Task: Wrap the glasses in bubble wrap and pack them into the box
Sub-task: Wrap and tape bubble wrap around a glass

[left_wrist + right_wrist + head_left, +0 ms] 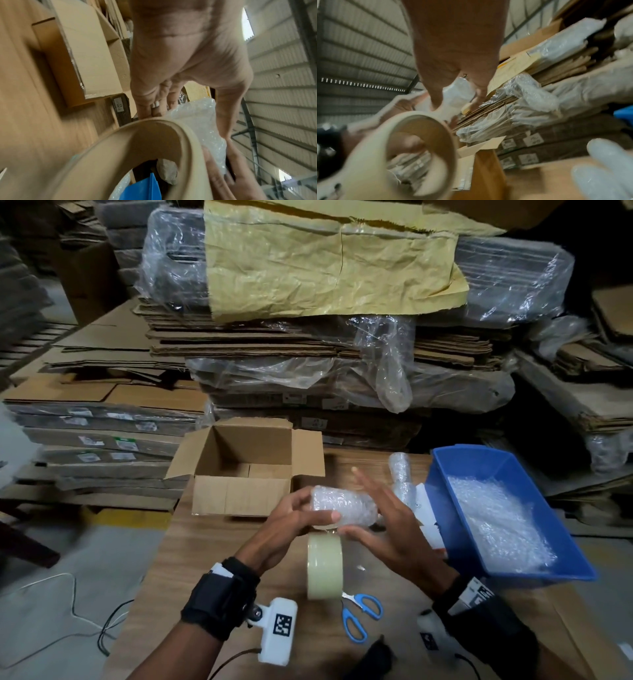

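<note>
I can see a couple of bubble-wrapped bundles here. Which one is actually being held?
The bundle nearest the camera, gripped by the left hand above the tape roll. The other wrapped bundle lies untouched on the table beside the blue bin.

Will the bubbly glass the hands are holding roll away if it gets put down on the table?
Probably. The wrapped glass is round and held on its side, so it could roll on the smooth wooden table. The bubble wrap looks soft, which may slow it. The tape roll hanging beneath it might tug it too.
</note>
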Demonstrator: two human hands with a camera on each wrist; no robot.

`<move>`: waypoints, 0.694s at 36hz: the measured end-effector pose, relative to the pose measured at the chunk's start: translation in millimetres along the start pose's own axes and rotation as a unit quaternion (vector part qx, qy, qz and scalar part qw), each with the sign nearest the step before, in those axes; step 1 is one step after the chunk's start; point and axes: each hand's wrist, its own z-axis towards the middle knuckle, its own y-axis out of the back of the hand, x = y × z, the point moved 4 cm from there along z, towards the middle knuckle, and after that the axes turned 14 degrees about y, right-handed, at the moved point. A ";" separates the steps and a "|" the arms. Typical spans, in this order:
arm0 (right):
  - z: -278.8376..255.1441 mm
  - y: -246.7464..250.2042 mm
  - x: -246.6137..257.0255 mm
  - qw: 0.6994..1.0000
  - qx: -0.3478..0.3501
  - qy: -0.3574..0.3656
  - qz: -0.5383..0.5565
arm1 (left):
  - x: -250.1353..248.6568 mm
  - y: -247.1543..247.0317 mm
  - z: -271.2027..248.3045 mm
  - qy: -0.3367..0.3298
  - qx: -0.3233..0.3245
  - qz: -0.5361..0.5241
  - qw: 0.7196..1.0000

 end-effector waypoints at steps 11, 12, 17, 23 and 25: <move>-24.4 -24.8 27.4 0.954 -0.025 -0.262 0.144 | 8.2 2.0 9.4 0.037 -0.031 -0.200 0.979; -24.1 -22.6 27.0 0.958 -0.030 -0.260 0.115 | 8.3 3.5 9.8 0.038 -0.036 -0.214 0.975; -27.0 -17.6 7.4 0.946 -0.043 -0.290 0.137 | 13.1 5.4 11.0 0.053 -0.026 -0.290 0.955; -26.4 -2.6 9.0 0.929 -0.119 -0.270 0.224 | 22.8 16.7 12.3 0.029 -0.097 -0.260 0.960; -22.2 5.2 13.4 0.920 -0.139 -0.257 0.262 | 25.6 18.7 11.1 0.022 -0.086 -0.274 0.958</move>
